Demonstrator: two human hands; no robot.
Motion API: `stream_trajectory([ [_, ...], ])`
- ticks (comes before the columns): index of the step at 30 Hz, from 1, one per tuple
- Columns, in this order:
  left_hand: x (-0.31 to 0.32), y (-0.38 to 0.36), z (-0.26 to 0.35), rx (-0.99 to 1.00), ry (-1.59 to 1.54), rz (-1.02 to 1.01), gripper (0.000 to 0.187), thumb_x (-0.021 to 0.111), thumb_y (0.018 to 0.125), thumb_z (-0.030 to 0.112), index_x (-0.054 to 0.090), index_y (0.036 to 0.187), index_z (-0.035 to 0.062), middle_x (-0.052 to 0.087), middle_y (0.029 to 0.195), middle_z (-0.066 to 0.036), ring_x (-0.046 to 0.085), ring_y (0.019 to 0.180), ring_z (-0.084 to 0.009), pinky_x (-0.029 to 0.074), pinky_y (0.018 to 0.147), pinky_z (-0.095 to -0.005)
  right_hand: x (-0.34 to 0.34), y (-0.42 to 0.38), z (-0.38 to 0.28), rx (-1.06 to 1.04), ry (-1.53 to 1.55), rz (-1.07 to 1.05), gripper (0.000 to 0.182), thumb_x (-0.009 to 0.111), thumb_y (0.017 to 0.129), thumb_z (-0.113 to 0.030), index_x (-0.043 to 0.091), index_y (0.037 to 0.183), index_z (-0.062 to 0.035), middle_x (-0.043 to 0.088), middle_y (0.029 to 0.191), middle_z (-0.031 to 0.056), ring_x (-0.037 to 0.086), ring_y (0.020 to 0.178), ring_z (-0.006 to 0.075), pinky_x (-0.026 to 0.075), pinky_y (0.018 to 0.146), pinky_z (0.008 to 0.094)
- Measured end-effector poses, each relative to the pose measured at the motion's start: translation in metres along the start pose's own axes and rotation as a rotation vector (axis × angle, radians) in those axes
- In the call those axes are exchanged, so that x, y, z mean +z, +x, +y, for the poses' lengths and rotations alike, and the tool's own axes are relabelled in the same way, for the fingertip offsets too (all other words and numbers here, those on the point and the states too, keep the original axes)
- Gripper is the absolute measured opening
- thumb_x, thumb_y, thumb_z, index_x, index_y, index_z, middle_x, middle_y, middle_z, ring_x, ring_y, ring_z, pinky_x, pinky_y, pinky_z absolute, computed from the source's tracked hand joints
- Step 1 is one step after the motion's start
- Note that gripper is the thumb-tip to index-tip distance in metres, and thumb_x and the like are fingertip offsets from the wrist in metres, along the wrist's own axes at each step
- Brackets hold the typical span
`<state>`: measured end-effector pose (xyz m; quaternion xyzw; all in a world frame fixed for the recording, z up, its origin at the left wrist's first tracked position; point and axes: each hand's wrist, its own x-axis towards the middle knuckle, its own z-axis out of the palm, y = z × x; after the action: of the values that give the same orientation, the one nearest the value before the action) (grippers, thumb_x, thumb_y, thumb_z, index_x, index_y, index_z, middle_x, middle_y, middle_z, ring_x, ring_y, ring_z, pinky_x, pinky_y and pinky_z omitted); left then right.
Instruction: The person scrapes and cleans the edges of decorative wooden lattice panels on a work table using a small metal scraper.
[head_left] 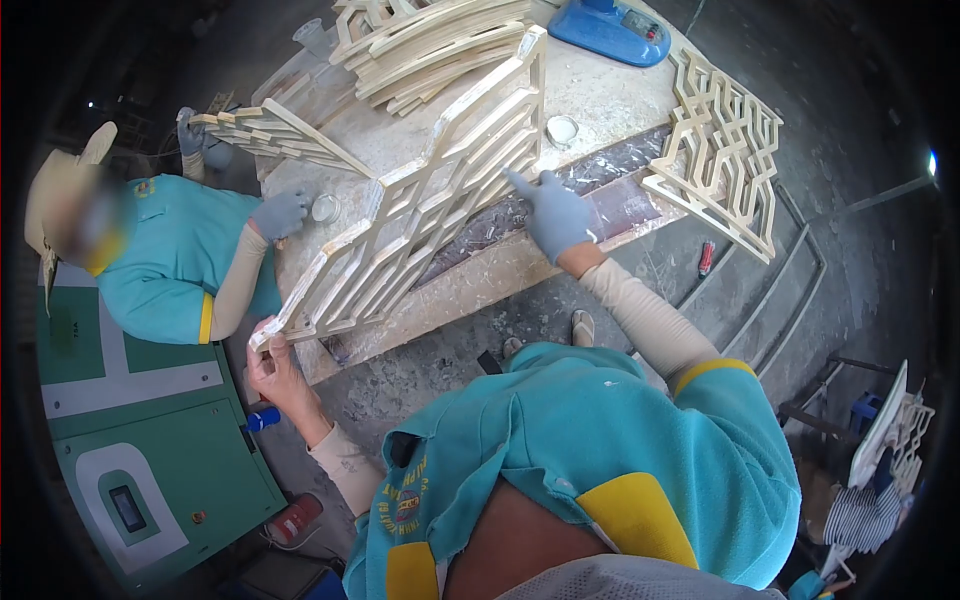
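A pale wooden lattice panel (pixel 402 178) stands tilted across the worktable, with white smears along its edges. My left hand (pixel 280 375), bare, is closed around the panel's near left corner. On the panel's other side, my right hand (pixel 562 215) wears a grey glove. Its index finger stretches toward the slats, the fingertip right at them, and nothing shows in its grasp. A small cup of white paste (pixel 562 130) sits just beyond that hand.
A co-worker at left, in grey gloves (pixel 280 214), handles another lattice panel (pixel 285 138) beside a second cup (pixel 326 208). Stacked wooden pieces (pixel 440 50) and a blue device (pixel 610 35) are at the back. Another lattice panel (pixel 715 150) overhangs the table's right end. A green machine (pixel 150 420) stands left.
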<state>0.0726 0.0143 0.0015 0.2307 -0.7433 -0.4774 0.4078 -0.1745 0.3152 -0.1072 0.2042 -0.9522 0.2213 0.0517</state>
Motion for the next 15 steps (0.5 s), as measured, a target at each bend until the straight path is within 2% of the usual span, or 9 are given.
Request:
stream_trajectory([
  [1, 0.001, 0.000, -0.001, 0.029, 0.011, 0.009, 0.041, 0.071, 0.093, 0.032, 0.064, 0.114, -0.0026, 0.068, 0.098, -0.008, 0.058, 0.084, -0.0110, 0.046, 0.076, -0.0243, 0.000, -0.003, -0.005, 0.003, -0.001, 0.001, 0.053, 0.060, 0.089, -0.012, 0.057, 0.135, -0.0353, 0.058, 0.091, 0.0124, 0.065, 0.071, 0.0311, 0.052, 0.060, 0.0421],
  [3, 0.003, -0.001, 0.001, 0.018, 0.007, 0.010, 0.041, 0.071, 0.093, 0.031, 0.064, 0.114, -0.0026, 0.068, 0.098, -0.008, 0.057, 0.084, -0.0106, 0.045, 0.076, -0.0241, 0.001, -0.012, -0.013, -0.056, 0.016, -0.055, 0.055, 0.059, 0.088, -0.010, 0.055, 0.137, -0.0354, 0.058, 0.091, 0.0138, 0.065, 0.071, 0.0326, 0.053, 0.062, 0.0420],
  [6, -0.001, 0.000, -0.001, 0.012, 0.023, 0.013, 0.040, 0.071, 0.093, 0.030, 0.064, 0.115, -0.0028, 0.067, 0.100, -0.007, 0.056, 0.085, -0.0102, 0.045, 0.075, -0.0237, -0.003, -0.001, 0.000, -0.073, 0.107, -0.029, 0.059, 0.058, 0.087, -0.007, 0.054, 0.138, -0.0352, 0.058, 0.093, 0.0140, 0.065, 0.072, 0.0329, 0.054, 0.063, 0.0423],
  [9, 0.001, -0.003, 0.002, 0.009, 0.024, 0.006, 0.039, 0.071, 0.093, 0.029, 0.064, 0.115, -0.0029, 0.066, 0.102, -0.006, 0.056, 0.085, -0.0099, 0.044, 0.075, -0.0235, -0.007, 0.012, 0.007, 0.043, 0.027, -0.050, 0.058, 0.063, 0.084, -0.010, 0.055, 0.137, -0.0317, 0.058, 0.098, 0.0140, 0.066, 0.074, 0.0336, 0.055, 0.064, 0.0435],
  [11, 0.002, -0.002, 0.005, 0.010, 0.010, 0.010, 0.039, 0.071, 0.093, 0.029, 0.064, 0.114, -0.0030, 0.066, 0.102, -0.006, 0.056, 0.085, -0.0097, 0.044, 0.075, -0.0234, 0.002, 0.003, -0.001, 0.002, 0.033, -0.054, 0.057, 0.062, 0.084, -0.010, 0.056, 0.136, -0.0311, 0.058, 0.098, 0.0141, 0.066, 0.074, 0.0335, 0.054, 0.064, 0.0437],
  [13, 0.002, -0.003, 0.005, -0.006, 0.004, 0.017, 0.029, 0.071, 0.093, 0.022, 0.065, 0.107, -0.0025, 0.067, 0.103, -0.007, 0.060, 0.094, -0.0132, 0.048, 0.086, -0.0281, 0.005, -0.008, -0.008, -0.039, 0.036, -0.060, 0.055, 0.062, 0.084, -0.010, 0.056, 0.135, -0.0305, 0.058, 0.098, 0.0141, 0.066, 0.074, 0.0334, 0.054, 0.064, 0.0439],
  [15, 0.000, -0.003, 0.003, 0.002, 0.010, 0.015, 0.029, 0.072, 0.093, 0.023, 0.065, 0.107, -0.0025, 0.067, 0.103, -0.007, 0.060, 0.094, -0.0133, 0.048, 0.086, -0.0280, 0.001, -0.015, -0.013, -0.088, 0.127, -0.067, 0.058, 0.055, 0.088, -0.007, 0.054, 0.139, -0.0352, 0.058, 0.093, 0.0144, 0.065, 0.073, 0.0333, 0.054, 0.064, 0.0427],
])
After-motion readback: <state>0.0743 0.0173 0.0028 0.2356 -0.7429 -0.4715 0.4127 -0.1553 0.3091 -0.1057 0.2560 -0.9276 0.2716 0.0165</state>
